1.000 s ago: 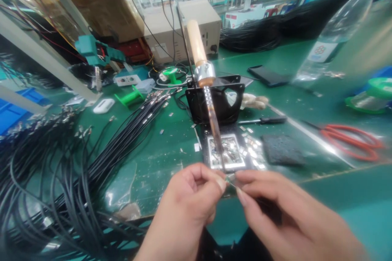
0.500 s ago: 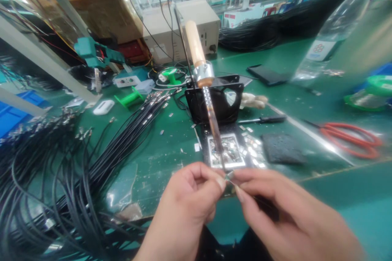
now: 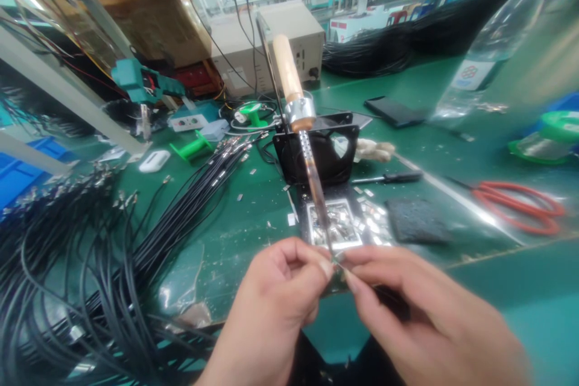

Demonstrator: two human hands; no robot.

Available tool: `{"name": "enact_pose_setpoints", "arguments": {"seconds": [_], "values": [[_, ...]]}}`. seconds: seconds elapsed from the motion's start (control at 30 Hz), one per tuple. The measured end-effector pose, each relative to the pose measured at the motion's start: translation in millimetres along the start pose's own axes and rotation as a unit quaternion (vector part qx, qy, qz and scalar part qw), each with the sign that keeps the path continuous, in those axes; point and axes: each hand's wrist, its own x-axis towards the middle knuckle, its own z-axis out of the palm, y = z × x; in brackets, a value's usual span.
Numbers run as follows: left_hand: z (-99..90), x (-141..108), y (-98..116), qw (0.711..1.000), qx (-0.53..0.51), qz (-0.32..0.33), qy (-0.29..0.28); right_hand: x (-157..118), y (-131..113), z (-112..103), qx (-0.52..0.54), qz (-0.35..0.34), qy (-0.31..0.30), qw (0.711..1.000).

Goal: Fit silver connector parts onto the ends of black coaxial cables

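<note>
A soldering iron [image 3: 314,169] with a wooden handle slants down toward me, its tip between my two hands. My left hand [image 3: 284,286] is closed in a pinch right beside the tip, on a part too small to make out. From the other side my right hand [image 3: 416,307] pinches something thin, like a wire end, close to the same tip. Just beyond my fingers lies a white-edged tray [image 3: 311,226] of small metal pieces. Behind the iron stands a black fan frame [image 3: 280,154].
Bundles of black cables [image 3: 149,247] with metal ends cover the left side. To the right are a dark sponge-like pad [image 3: 418,220], red-handled scissors [image 3: 520,205], a black screwdriver [image 3: 402,177], a phone [image 3: 393,111] and a plastic bottle [image 3: 488,54]. A green spool [image 3: 193,148] sits at left.
Both hands stay pinched at the iron's tip. My right hand has shifted very slightly; the iron and the things on the table look unmoved.
</note>
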Motion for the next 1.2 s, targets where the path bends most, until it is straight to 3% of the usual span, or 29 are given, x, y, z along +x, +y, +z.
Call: {"name": "enact_pose_setpoints", "arguments": {"seconds": [0.2,1.2], "values": [[-0.4,-0.3,1.8,1.0,0.007,0.008,0.001,-3.7,3.7,1.5,0.006,0.006,-0.033,0.999],[1.1,-0.4,3.5,1.0,0.003,0.012,0.005,-1.3,0.4,0.1,0.031,0.01,-0.03,0.999]]}}
